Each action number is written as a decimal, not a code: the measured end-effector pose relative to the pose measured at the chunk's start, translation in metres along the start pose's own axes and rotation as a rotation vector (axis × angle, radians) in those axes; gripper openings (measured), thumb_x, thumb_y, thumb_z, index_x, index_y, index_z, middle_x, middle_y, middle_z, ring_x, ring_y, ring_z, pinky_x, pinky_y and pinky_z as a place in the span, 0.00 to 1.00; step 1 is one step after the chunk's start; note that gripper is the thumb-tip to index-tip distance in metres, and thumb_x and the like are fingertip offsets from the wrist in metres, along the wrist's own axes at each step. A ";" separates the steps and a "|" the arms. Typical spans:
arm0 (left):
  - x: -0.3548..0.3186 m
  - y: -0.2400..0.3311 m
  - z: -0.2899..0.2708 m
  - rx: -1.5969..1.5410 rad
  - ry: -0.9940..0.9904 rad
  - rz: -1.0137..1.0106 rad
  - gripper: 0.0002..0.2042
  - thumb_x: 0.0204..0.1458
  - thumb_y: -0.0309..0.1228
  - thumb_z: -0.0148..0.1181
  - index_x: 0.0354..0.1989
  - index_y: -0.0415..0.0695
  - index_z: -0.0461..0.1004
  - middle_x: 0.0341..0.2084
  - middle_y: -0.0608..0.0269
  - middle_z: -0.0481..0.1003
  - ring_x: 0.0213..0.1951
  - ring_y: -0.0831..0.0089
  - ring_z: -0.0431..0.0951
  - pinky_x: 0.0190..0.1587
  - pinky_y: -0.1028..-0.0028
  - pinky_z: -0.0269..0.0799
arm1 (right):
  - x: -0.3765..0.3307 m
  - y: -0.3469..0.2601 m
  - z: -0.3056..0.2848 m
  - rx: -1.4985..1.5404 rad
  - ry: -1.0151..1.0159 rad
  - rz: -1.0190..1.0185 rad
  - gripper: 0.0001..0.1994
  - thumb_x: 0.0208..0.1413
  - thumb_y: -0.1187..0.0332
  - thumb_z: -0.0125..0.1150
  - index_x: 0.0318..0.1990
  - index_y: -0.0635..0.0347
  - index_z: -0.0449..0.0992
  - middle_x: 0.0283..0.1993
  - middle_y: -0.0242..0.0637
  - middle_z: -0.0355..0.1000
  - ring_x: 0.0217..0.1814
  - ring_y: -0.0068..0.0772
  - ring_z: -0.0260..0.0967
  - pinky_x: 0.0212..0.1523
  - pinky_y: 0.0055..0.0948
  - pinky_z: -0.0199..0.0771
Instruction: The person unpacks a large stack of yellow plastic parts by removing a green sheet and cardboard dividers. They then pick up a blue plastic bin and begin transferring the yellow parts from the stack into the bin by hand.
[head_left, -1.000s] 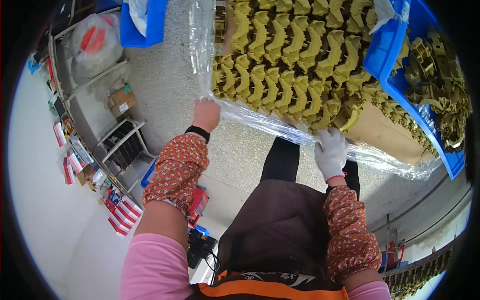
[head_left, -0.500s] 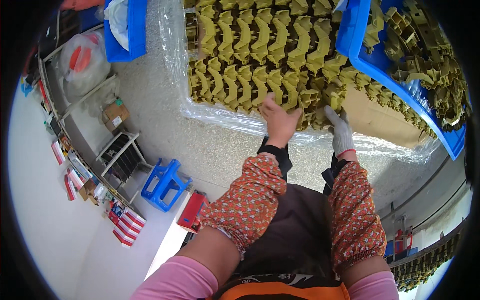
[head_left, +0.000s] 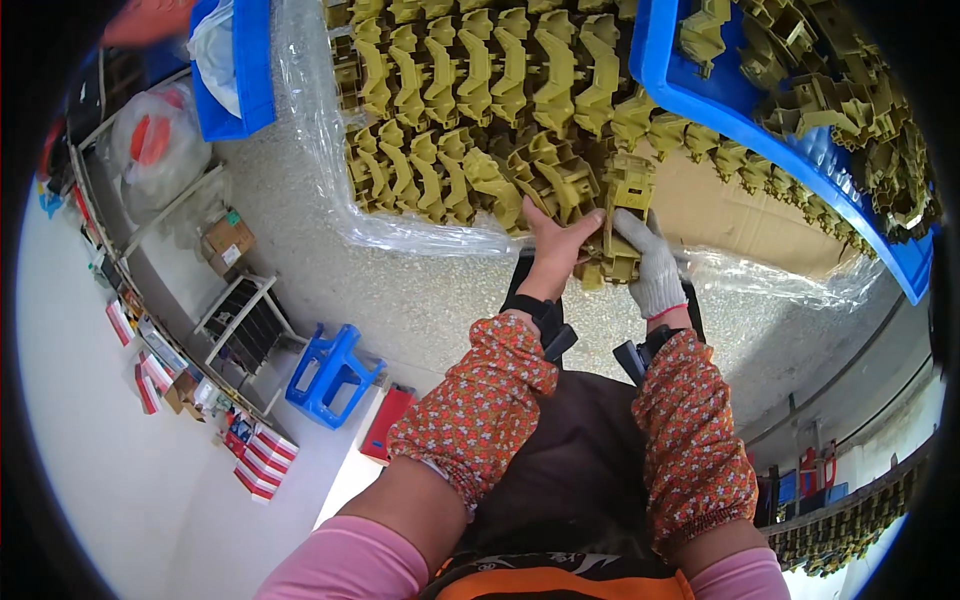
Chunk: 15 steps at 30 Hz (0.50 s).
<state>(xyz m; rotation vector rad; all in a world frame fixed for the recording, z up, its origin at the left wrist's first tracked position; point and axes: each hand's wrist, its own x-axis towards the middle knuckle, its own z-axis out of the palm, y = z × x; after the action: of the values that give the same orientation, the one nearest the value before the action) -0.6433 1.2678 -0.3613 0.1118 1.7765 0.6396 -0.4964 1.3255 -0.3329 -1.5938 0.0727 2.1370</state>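
Observation:
Rows of olive-yellow moulded parts [head_left: 465, 65] stand on edge on brown cardboard [head_left: 750, 205]. At the near right end of the front row, a few olive-yellow moulded parts [head_left: 630, 183] are squeezed between my two hands and sit slightly out from the row. My bare left hand [head_left: 553, 248] presses on them from the left, thumb against the parts, fingertips partly hidden behind them. My right hand [head_left: 652, 262], in a pale knit glove, is closed against their right side. Parts next to my left fingers [head_left: 550, 175] lean askew.
A blue crate [head_left: 690, 110] heaped with the same parts stands at the right, over the cardboard. Clear plastic wrap [head_left: 430, 237] edges the stack. At left are a blue stool [head_left: 333, 372], a small carton [head_left: 227, 241] and a metal rack [head_left: 240, 318].
Both hands have drawn slightly left and closed on the parts at the row's end, which have shifted toward me and tilted. The whole view has shifted a little.

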 end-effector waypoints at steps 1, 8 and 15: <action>-0.010 0.015 0.001 -0.090 -0.043 -0.002 0.57 0.55 0.35 0.71 0.75 0.46 0.22 0.65 0.46 0.60 0.59 0.58 0.72 0.52 0.59 0.78 | -0.006 -0.003 0.002 0.022 -0.036 -0.002 0.31 0.58 0.67 0.69 0.68 0.59 0.63 0.58 0.40 0.73 0.52 0.34 0.77 0.47 0.33 0.83; -0.096 0.085 -0.008 -0.257 -0.267 0.170 0.45 0.57 0.25 0.67 0.74 0.45 0.38 0.61 0.55 0.64 0.61 0.66 0.69 0.64 0.64 0.69 | -0.086 -0.048 0.009 -0.149 -0.179 -0.024 0.36 0.51 0.61 0.72 0.66 0.62 0.65 0.54 0.40 0.75 0.49 0.38 0.78 0.43 0.35 0.84; -0.163 0.186 0.037 -0.181 -0.436 0.425 0.56 0.51 0.23 0.71 0.76 0.46 0.28 0.67 0.51 0.58 0.67 0.62 0.64 0.67 0.60 0.66 | -0.153 -0.135 -0.044 -0.495 -0.268 -0.349 0.39 0.45 0.58 0.78 0.65 0.61 0.68 0.59 0.39 0.73 0.59 0.39 0.74 0.59 0.39 0.77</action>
<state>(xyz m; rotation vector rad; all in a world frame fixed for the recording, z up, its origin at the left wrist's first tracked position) -0.6050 1.3741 -0.1381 0.4776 1.2723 0.9939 -0.3704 1.3801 -0.1759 -1.4083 -0.8151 2.1567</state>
